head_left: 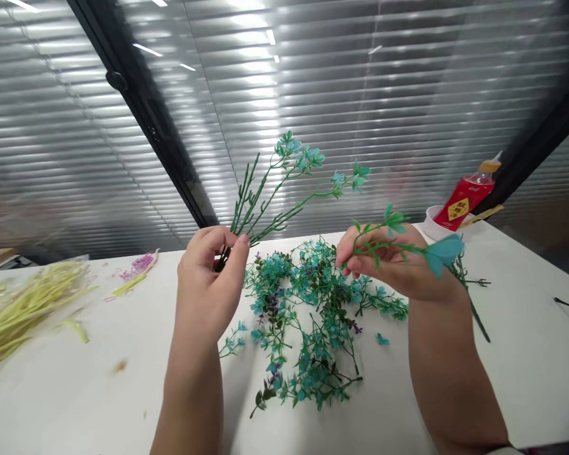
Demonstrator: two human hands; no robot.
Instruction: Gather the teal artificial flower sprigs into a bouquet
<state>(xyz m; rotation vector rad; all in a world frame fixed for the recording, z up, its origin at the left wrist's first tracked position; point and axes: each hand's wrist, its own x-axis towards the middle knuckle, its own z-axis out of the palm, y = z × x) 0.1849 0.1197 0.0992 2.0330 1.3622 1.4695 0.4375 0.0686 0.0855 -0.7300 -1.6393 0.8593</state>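
Observation:
My left hand (213, 265) pinches a bundle of dark green plastic flower stems (251, 218) above the table. Most of those stems are bare, while a few still carry blue-green blossoms at their tips. Between the thumb and fingers of my right hand (389, 259) is a small artificial flower sprig (403, 246) with green leaves and a blue petal end. Beneath and between both hands lies a loose pile of artificial flower sprigs (308, 316) in turquoise, green and a little purple. One loose blue blossom (382, 339) rests to the right of the pile.
Yellow strips (23, 316) on plastic wrap lie at the left, near a purple tangle (140, 265). A red bottle (464, 199) leans in a white bowl (431, 221) at the back right. A bare green stem (477, 313) lies beyond my right wrist. Blinds (336, 95) stand behind the table.

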